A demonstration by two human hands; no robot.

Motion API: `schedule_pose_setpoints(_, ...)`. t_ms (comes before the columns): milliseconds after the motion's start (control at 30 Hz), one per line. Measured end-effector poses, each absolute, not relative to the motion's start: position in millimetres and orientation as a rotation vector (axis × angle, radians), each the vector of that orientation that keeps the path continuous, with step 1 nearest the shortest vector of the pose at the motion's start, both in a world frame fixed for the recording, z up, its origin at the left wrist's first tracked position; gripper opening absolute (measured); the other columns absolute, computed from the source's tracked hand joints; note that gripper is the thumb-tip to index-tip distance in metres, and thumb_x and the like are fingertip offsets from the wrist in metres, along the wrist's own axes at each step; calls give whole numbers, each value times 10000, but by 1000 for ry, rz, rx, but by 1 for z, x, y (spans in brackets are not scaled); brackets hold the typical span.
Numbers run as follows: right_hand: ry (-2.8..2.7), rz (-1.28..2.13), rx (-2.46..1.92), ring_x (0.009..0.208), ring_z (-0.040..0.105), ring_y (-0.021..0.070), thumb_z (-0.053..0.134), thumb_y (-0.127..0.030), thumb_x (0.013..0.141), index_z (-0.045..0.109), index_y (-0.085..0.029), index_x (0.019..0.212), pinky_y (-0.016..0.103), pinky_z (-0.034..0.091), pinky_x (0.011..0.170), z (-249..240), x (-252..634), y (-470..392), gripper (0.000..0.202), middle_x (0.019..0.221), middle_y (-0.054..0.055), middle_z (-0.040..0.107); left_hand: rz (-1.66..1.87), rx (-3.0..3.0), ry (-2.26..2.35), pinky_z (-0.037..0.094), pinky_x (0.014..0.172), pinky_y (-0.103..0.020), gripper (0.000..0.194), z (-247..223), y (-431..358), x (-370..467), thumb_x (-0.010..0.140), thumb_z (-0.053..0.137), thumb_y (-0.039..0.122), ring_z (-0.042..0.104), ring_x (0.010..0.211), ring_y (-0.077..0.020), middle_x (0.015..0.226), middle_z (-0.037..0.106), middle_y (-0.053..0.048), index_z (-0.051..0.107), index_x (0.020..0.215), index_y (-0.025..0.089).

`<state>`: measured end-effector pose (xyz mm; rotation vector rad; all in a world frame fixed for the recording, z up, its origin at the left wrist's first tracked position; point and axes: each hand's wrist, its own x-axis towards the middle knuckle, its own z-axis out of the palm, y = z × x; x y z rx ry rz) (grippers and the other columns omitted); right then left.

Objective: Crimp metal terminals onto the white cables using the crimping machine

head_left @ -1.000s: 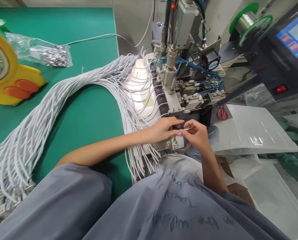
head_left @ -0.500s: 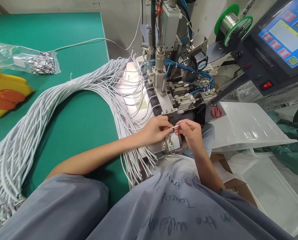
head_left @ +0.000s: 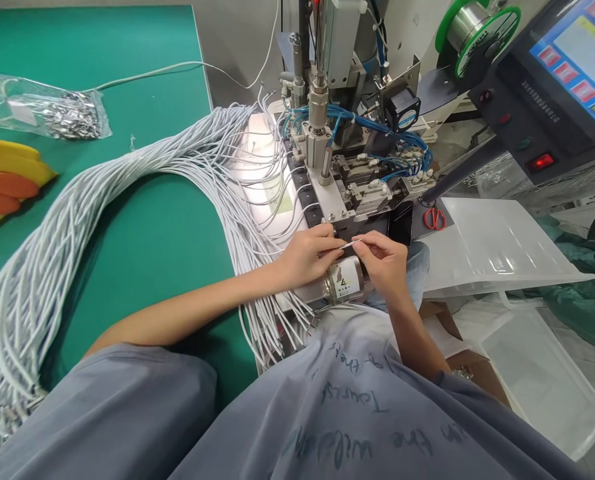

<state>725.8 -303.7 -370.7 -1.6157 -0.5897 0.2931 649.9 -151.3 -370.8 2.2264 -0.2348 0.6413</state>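
Since the earlier frames both hands have shifted slightly up and left toward the fixture, and the short white wire end [head_left: 348, 245] between them now lies nearly level instead of angled. Left hand [head_left: 307, 257] pinches the wire with thumb and forefinger closed on it; right hand [head_left: 384, 260] meets it from the other side, fingertips [head_left: 361, 244] closed on the same end, so the wire is held between both hands just in front of the black base of the grey metal soldering machine with blue air tubes [head_left: 357, 160]. Beneath the hands sits a small silver cylinder with a white warning label [head_left: 344, 283]. Judgement: the wire is very light, limp and thin, with a smooth jacket likely to slip, so a pinch close to the stripped tip gives the most control; held farther back it would droop. A large bundle of white cables [head_left: 127, 200] fans across the green mat [head_left: 152, 253] to the left. Red-handled scissors [head_left: 433, 218] lie beside a clear plastic tray [head_left: 497, 247]. Green solder spool [head_left: 477, 27] sits above the touchscreen panel [head_left: 572, 53].
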Motion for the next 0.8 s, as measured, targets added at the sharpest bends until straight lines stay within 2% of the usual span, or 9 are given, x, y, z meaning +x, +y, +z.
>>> schedule_pose_setpoints(133, -699, 195, -1728, 483, 347, 72, 614, -238, 767, 675, -161, 662, 238, 317, 483, -372, 727, -305, 144, 496, -60, 347, 709, 2290, -286, 355, 474, -193, 217, -376, -151, 649, 880, 485, 191, 456, 536, -82, 623, 486, 0, 687, 810, 151)
schedule_pose_setpoints(200, -679, 132, -1707, 475, 308, 69, 614, -231, 765, 669, -162, 649, 239, 293, 478, -374, 726, -304, 146, 491, -68, 279, 682, 2276, -332, 367, 485, -196, 207, -376, -150, 650, 878, 494, 201, 475, 548, -88, 626, 508, -6, 690, 839, 146)
schedule_pose_setpoints(333, -580, 79, -1626, 484, 293, 72, 634, -252, 756, 683, -180, 675, 242, 259, 468, -381, 720, -300, 118, 520, -57, 293, 499, 2182, -407, 420, 556, -216, 205, -369, -148, 652, 878, 498, 194, 541, 627, -107, 692, 590, -36, 697, 902, 148)
schedule_pose_setpoints(500, -492, 45, -1649, 492, 324, 90, 613, -350, 775, 686, -193, 684, 254, 282, 466, -386, 709, -292, 196, 523, -35, 358, 409, 2026, -319, 419, 540, -219, 154, -365, -148, 652, 836, 559, 201, 513, 570, -94, 627, 579, -15, 705, 812, 157)
schedule_pose_setpoints(600, -548, 13, -1700, 497, 335, 94, 604, -337, 788, 690, -192, 698, 257, 290, 471, -381, 711, -294, 191, 530, -31, 381, 445, 2046, -324, 406, 525, -219, 166, -367, -148, 651, 834, 542, 183, 491, 560, -94, 608, 553, -12, 701, 809, 145)
schedule_pose_setpoints(700, -658, 137, -1717, 503, 352, 91, 610, -304, 787, 693, -188, 710, 253, 293, 478, -372, 721, -301, 162, 543, -30, 410, 495, 2108, -353, 406, 529, -221, 193, -370, -148, 651, 847, 507, 168, 493, 576, -99, 631, 548, -22, 698, 831, 139)
schedule_pose_setpoints(800, -734, 216, -1701, 493, 338, 84, 628, -267, 769, 691, -183, 682, 249, 283, 479, -368, 729, -305, 136, 523, -43, 378, 553, 2164, -365, 410, 533, -214, 204, -373, -149, 651, 856, 493, 148, 504, 593, -98, 667, 555, -33, 696, 865, 130)
